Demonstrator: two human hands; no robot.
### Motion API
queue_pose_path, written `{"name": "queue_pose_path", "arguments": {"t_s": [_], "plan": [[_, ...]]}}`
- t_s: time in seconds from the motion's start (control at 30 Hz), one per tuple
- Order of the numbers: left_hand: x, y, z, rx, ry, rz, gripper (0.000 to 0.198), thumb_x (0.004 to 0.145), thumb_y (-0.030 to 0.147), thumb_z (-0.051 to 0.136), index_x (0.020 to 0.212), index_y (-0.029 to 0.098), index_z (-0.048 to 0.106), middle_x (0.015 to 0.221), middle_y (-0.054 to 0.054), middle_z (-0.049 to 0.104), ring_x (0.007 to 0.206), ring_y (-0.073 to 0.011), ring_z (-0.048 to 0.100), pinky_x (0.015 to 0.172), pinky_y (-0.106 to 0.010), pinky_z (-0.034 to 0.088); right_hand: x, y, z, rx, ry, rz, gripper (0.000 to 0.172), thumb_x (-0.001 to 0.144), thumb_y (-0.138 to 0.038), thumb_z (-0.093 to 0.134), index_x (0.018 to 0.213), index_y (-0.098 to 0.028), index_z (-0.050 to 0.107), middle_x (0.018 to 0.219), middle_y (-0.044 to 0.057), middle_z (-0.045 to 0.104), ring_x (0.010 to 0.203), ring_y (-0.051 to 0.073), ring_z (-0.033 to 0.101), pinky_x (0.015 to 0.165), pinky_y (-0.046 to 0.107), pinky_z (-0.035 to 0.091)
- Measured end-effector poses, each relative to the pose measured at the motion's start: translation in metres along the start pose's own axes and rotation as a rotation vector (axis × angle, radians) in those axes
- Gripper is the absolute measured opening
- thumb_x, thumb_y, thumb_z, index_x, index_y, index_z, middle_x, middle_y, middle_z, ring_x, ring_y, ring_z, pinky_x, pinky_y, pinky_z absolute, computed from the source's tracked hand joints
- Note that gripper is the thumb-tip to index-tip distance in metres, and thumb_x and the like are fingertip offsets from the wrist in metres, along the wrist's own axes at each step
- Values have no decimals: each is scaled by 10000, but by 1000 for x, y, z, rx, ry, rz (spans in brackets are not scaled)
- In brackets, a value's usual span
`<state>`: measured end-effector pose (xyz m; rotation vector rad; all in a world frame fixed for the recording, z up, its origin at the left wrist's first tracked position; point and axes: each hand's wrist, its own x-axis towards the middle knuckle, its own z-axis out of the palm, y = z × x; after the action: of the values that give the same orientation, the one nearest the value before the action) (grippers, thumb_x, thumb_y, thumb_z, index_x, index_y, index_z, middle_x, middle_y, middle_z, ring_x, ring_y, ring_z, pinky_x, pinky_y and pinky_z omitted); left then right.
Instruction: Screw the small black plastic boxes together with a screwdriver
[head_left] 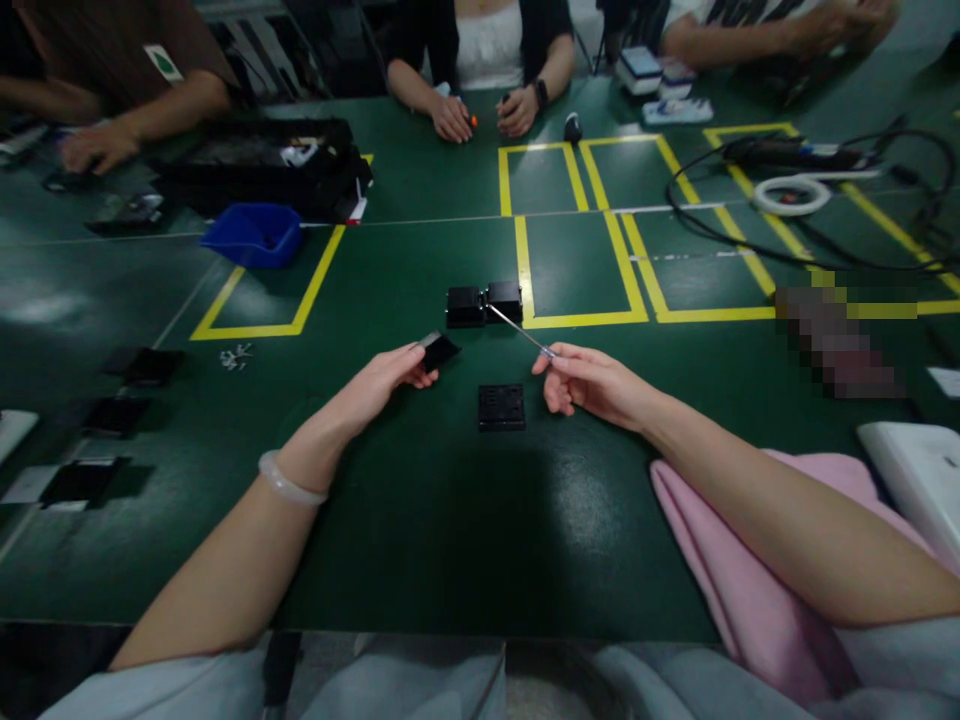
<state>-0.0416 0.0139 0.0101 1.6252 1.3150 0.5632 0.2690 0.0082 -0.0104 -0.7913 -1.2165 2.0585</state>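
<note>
My left hand [397,370] is closed on a small flat black plastic part [441,350], held tilted above the table. In my right hand [581,378] is a thin metal rod-like tool [521,332], perhaps tweezers or a screwdriver; its tip points up and left. That tip reaches two black box-shaped parts, a left one [465,306] and a right one [505,301], standing side by side; whether it touches them I cannot tell. Between my hands a black rectangular plate [502,407] with molded details lies flat on the table.
Small silver screws [236,356] lie in a pile at left, near several black parts [82,482]. Further back are a blue bin [255,235] and a black tray [255,165]. A pink cloth [720,530] lies under my right forearm. Co-workers sit opposite; cables [697,215] loop at right.
</note>
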Motion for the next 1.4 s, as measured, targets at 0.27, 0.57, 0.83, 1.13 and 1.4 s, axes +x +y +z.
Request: {"name": "queue_pose_path", "arguments": {"t_s": [0.27,0.57,0.83,1.13,1.4], "plan": [[-5,-19,-31,650,-23,207,506,994,478,437,1420,204,455,1334,-107,530,1218,-285,481,1060,-484,401,-1,1,0,0,-3,9,233,931,-408,555,981,-181,574,650,15,702,518,75,565,512,186,421],[-17,16,12,680,96,379,412,999,391,475,1374,224,502,1394,-108,516,1288,-289,473,1074,-487,417,0,1,1,11,13,2,243,918,-421,573,981,-186,578,642,10,696,514,78,559,503,186,413],[-22,30,77,807,-91,447,489,968,273,569,1437,210,444,1395,-117,545,1232,-285,529,1013,-464,480,1,1,1,9,29,-1,248,919,-419,567,990,-181,571,630,8,690,498,78,559,501,186,407],[-70,19,35,705,-191,348,459,985,258,481,1438,335,482,1495,-60,476,1354,-279,470,1113,-499,434,2,0,2,13,27,8,250,907,-426,584,973,-184,578,627,11,687,507,82,554,499,191,410],[-92,6,34,665,-14,241,267,993,417,511,1192,309,653,1491,-57,460,1352,-298,479,1079,-503,476,2,1,2,8,25,8,233,923,-406,562,979,-181,583,639,12,690,520,83,563,502,192,412]]}}
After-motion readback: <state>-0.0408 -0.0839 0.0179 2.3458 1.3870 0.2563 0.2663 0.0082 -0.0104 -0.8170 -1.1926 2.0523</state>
